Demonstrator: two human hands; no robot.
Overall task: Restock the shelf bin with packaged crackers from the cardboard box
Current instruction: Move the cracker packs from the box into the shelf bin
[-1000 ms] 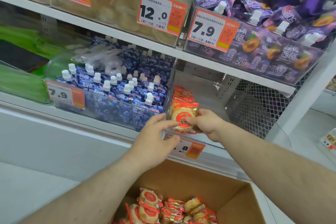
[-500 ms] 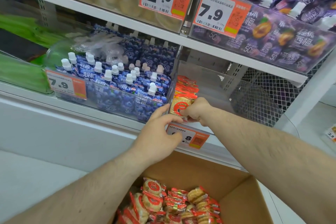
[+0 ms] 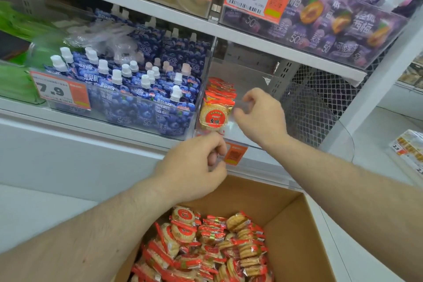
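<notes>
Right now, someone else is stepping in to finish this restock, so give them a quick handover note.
Left hand: loosely curled, holding nothing, in front of the bin's price tag.
Right hand: loosely curled and empty, just right of the row of cracker packs.
Shelf bin: one short row of packs standing on edge at its left wall; the rest of the bin is bare.
Cardboard box: below the shelf, with many packs inside.
Done: first row started. Left: fill the bin from the box.
</notes>
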